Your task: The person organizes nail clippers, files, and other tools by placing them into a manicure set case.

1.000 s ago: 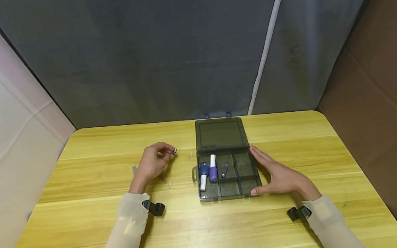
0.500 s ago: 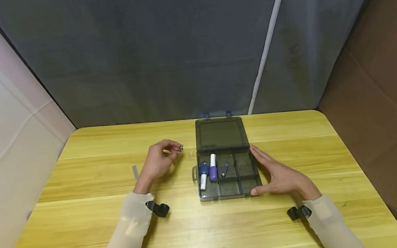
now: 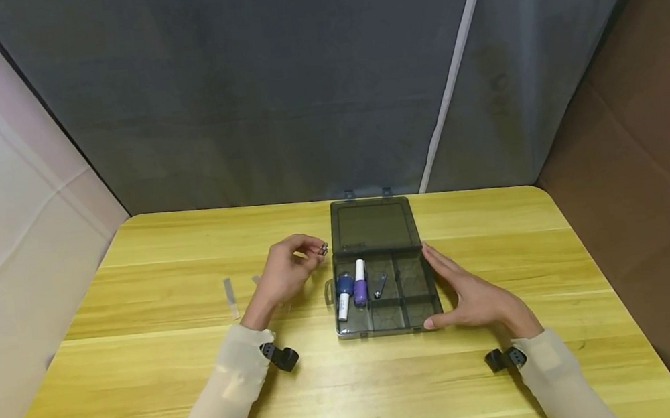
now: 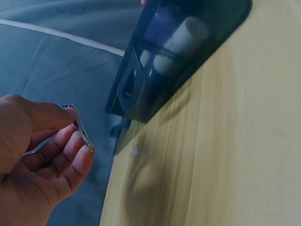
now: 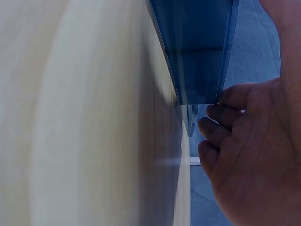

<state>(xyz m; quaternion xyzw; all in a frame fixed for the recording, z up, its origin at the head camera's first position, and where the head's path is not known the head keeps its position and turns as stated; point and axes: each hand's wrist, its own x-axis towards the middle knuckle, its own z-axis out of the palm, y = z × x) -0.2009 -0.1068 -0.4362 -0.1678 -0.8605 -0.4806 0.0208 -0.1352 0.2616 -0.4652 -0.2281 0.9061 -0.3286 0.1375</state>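
Observation:
My left hand (image 3: 286,271) pinches a small silver nail clipper (image 4: 82,129) between thumb and fingertips, just left of the box's hinge line. The dark see-through compartment box (image 3: 420,312) lies with its lid (image 3: 373,224) folded back. Inside at the left are a blue nail polish bottle (image 3: 344,287) and a purple one (image 3: 360,290), both with white caps. Another nail clipper (image 3: 381,285) lies in the middle compartment. My right hand (image 3: 477,296) rests against the box's right side, fingers fairly straight, thumb at the front corner.
A thin greyish strip (image 3: 231,298) lies on the wooden table (image 3: 353,396), left of my left wrist. Part of a second strip (image 3: 255,279) shows beside that hand. The box's handle (image 3: 328,293) sticks out leftward. Grey cloth (image 3: 239,97) hangs behind the table.
My left hand has moved right with the nail clipper, up to the box's left edge. The strips left of it have come into view. My right hand and the box have stayed put.

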